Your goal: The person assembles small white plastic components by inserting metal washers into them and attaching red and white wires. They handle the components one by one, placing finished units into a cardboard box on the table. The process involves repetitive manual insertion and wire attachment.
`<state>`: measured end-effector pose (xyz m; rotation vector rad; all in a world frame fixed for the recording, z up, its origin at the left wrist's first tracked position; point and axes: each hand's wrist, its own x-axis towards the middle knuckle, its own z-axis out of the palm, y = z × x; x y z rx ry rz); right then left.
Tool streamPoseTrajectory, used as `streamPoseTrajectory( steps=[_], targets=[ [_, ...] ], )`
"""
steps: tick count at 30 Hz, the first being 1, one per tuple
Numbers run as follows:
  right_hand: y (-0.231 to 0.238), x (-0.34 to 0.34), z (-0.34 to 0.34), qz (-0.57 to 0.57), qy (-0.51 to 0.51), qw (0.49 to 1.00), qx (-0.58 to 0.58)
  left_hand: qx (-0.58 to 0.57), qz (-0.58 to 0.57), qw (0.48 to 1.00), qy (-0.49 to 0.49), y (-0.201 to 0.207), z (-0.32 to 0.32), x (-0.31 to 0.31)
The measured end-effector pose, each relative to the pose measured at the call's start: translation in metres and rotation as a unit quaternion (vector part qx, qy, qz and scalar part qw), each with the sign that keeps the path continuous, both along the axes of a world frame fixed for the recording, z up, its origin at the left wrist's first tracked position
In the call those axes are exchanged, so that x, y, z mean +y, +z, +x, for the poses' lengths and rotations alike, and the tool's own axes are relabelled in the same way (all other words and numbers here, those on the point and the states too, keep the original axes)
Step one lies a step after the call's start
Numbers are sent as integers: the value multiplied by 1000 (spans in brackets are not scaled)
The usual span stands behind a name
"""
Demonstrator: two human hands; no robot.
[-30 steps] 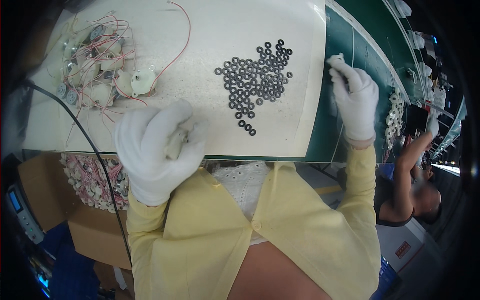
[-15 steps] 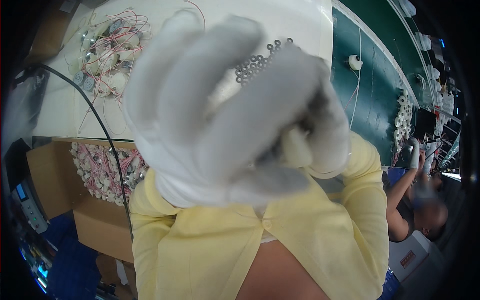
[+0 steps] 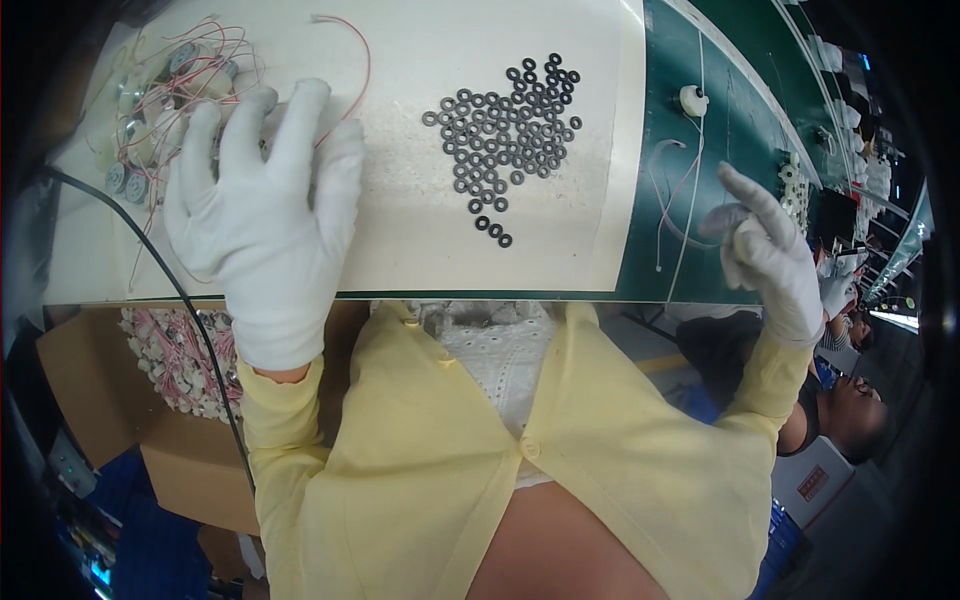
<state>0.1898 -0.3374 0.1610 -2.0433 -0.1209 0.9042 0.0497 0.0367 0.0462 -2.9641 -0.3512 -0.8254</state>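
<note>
My left hand (image 3: 262, 225), in a white glove, is spread palm down at the near right side of a pile of small round motors (image 3: 150, 140) with red and white wires. A red wire (image 3: 366, 75) curves out beyond its fingertips; whatever lies under the palm is hidden. Over the green strip on the right, my right hand (image 3: 775, 265), also gloved, is closed round a small whitish motor (image 3: 745, 238), mostly covered by the fingers, its index finger stretched out. Pale wires (image 3: 662, 205) trail to the left beside this hand.
Several black rings (image 3: 500, 135) lie grouped on the white tabletop (image 3: 400, 250). A white motor (image 3: 692, 100) stands on the green strip. An open cardboard box (image 3: 190, 465) of wired parts sits below the left table edge, crossed by a black cable (image 3: 185, 215). Another person (image 3: 850, 420) sits at right.
Both hands were raised together close in front, around a whitish part. Now they are apart: the left has dropped to the motor pile, and the right has moved out over the green strip.
</note>
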Motion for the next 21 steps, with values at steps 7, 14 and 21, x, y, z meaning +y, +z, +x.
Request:
streamPoseTrajectory(
  steps=[7,14,21],
  targets=[
    [11,0,12,-88,70,992,57,-24,44,996,72,-5,-4,20],
    [-44,55,2,-253,131,906,-311,-17,-23,1000,-4,-2,-1,-5],
    [-93,68,29,-143,254,858,-423,-48,8,998,-28,-17,0,-6]
  ],
)
